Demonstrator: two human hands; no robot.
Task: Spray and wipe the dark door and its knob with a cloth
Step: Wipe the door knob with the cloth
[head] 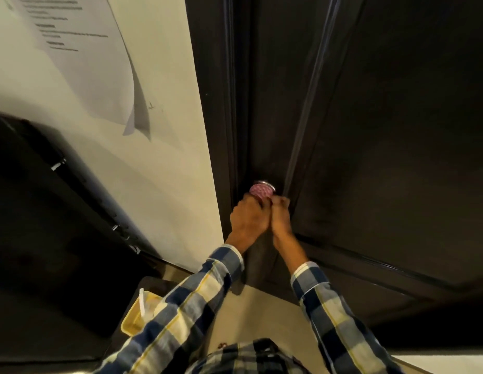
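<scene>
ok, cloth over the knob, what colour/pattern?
The cloth is pink-red with a small white check or dot pattern, wrapped over the knob; seen in the head view.

An indoor hallway or room entrance, likely a home or office: a dark panelled door (370, 130) fills the right, a printed notice (81, 49) hangs on the cream wall (159, 157) upper left.

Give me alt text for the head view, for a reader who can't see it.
Both hands, left hand and right hand, hold a pink patterned cloth wrapped over the knob of a dark door. Plaid sleeves reach up from below; a curling paper sheet hangs on the cream wall to the left.
</scene>
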